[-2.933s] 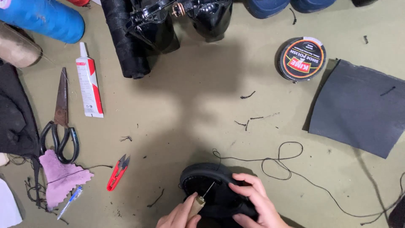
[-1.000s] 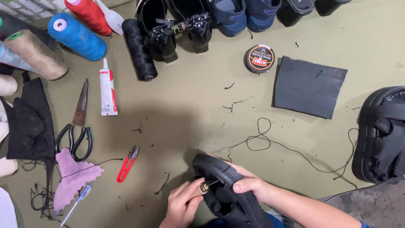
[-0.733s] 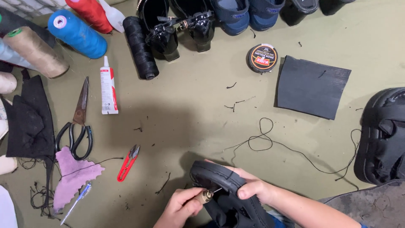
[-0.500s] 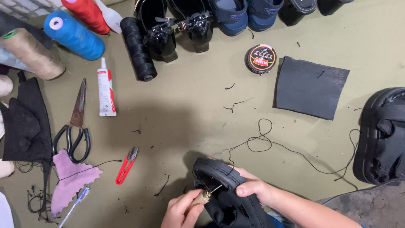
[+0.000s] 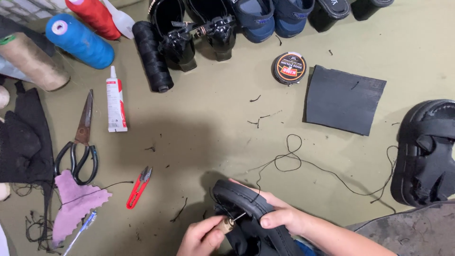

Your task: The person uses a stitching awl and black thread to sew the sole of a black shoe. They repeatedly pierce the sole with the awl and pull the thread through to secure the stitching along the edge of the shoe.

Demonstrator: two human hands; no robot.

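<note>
At the bottom middle my right hand [image 5: 279, 217] grips a black sandal [image 5: 246, 208] by its thick sole, which is turned on edge. My left hand [image 5: 201, 237] pinches the wooden handle of a sewing awl [image 5: 229, 223], whose metal needle points into the sandal's sole edge. A long black thread [image 5: 303, 163] runs from the sandal across the olive cloth in loops toward the right.
Around lie red thread snips [image 5: 138, 187], large scissors [image 5: 79, 142], a glue tube [image 5: 115, 105], thread spools [image 5: 78, 40], a black thread cone [image 5: 151, 56], a polish tin [image 5: 289, 68], a dark rubber sheet [image 5: 343, 99], shoes along the top, and another black sandal [image 5: 426, 151] at right.
The view has pulled back and shifted, revealing the spools and the second sandal. My hands have turned the sandal slightly, with the awl still at its sole edge.
</note>
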